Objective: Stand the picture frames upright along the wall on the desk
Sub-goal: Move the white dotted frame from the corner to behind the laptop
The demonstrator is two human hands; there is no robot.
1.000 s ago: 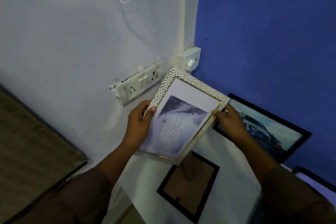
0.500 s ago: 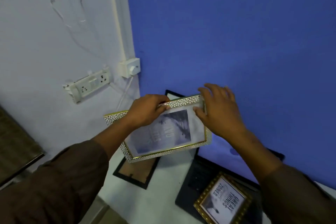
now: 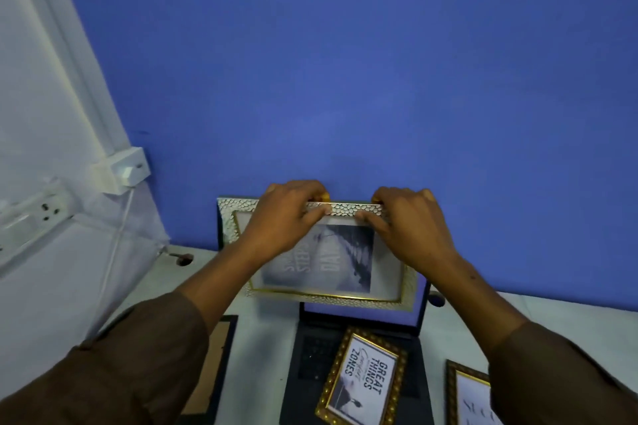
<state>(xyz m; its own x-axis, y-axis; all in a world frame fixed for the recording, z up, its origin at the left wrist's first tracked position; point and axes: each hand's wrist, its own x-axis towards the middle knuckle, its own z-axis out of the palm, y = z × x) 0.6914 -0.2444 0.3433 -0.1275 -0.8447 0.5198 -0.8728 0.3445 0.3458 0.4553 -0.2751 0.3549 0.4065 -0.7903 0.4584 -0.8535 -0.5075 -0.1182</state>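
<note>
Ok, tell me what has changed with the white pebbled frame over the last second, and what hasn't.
The white pebbled frame was turned from portrait to landscape and carried from the white-wall corner over to the blue wall. The left hand and right hand shifted from its side edges to its top edge. Both hands kept hold throughout; the black frame stayed face-down on the desk.

"GREAT THINGS … ZONES" on the gold-framed print point(image 3: 364, 378); blurred, unreadable lettering on the pebbled frame's picture point(image 3: 321, 260)

Bare desk point(image 3: 538, 317) lies right of the laptop point(image 3: 359, 355); a gold-framed print point(image 3: 362, 379) covers its keyboard; left, a black frame point(image 3: 215, 362) lies flat.
</note>
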